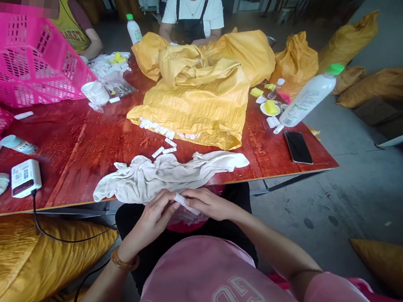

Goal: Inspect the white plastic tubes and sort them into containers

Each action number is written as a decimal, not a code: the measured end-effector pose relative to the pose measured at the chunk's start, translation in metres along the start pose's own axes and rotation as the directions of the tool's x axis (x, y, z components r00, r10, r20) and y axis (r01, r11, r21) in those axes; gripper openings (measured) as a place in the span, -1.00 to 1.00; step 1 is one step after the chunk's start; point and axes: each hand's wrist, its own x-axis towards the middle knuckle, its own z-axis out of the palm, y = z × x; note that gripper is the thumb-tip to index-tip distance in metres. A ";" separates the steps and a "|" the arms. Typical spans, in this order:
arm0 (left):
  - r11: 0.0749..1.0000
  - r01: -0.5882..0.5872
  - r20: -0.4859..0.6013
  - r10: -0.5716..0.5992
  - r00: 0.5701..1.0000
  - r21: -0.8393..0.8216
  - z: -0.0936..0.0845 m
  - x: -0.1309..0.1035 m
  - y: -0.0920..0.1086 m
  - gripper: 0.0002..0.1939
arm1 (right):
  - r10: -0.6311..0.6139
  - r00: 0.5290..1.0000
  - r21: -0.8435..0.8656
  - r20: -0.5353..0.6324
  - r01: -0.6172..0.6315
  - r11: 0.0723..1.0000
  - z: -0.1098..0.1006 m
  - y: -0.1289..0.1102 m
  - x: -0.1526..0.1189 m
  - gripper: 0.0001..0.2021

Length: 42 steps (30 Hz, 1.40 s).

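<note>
A small white strip-like piece (187, 204) is held between my two hands, above my lap and just off the table's front edge. My left hand (158, 214) pinches its left end with thumb and fingers. From the right, my right hand (209, 203) closes on the piece, fingers together. Just beyond the hands lies a crumpled white cloth (145, 182) along the table edge. Several small white pieces (164, 150) rest behind the cloth, near the open mouth of a large yellow sack (196, 103), where more white pieces show.
Pink baskets (31, 61) stand at the left of the red table (87, 141). A white device (25, 178) with a black cable sits front left. Right are a phone (298, 147) and a bottle (308, 99). Two people sit across and at the left.
</note>
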 end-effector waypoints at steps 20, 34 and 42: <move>0.997 -0.059 0.147 0.052 0.988 0.045 0.006 -0.005 -0.017 -0.67 | 0.213 0.967 0.068 -0.141 -0.205 0.976 0.044 0.045 -0.019 -0.85; 0.781 0.346 -0.337 -0.185 0.923 0.519 -0.049 0.130 -0.153 -0.84 | 0.224 0.867 -0.564 -0.444 -0.465 0.682 -0.133 0.066 0.074 -0.68; 0.938 0.301 -0.421 -0.208 0.883 0.170 -0.063 0.072 -0.099 -0.75 | 0.136 0.924 -0.703 -0.358 -0.363 0.612 -0.173 0.089 0.128 -0.68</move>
